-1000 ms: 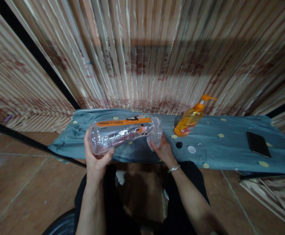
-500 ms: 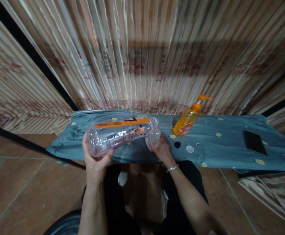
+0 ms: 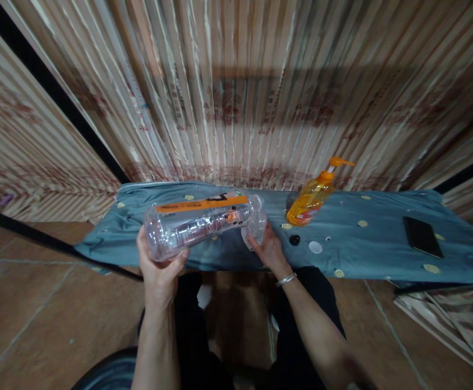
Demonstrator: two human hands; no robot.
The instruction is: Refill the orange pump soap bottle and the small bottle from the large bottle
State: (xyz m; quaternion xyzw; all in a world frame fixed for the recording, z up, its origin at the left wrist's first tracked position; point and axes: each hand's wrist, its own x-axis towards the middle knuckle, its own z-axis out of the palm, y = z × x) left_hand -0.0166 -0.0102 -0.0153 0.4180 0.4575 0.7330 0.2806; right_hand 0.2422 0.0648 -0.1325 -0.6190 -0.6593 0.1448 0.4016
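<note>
My left hand (image 3: pixel 161 271) is closed round the base of a large clear plastic bottle (image 3: pixel 199 219) with an orange and grey label. The bottle lies tilted almost sideways, its neck pointing right and slightly up. At that neck, my right hand (image 3: pixel 269 249) grips a small clear plastic container (image 3: pixel 256 223), whose exact kind is hard to make out. The bottle's mouth meets the container's upper part. Any liquid passing between them cannot be seen. Just right of my right hand, a black cap (image 3: pixel 294 240) and a white round disc (image 3: pixel 315 247) rest on the cloth.
A pump bottle of orange liquid (image 3: pixel 309 200) stands behind the cap. Toward the right end of the blue-green cloth surface (image 3: pixel 366 244) lies a dark phone-like slab (image 3: pixel 423 237). A pleated curtain (image 3: pixel 244 97) hangs behind, and black poles (image 3: pixel 61 103) slant at the sides.
Almost nothing differs. Both hands hold the bottle and the small container in nearly the same pose, with at most a tiny shift of the bottle.
</note>
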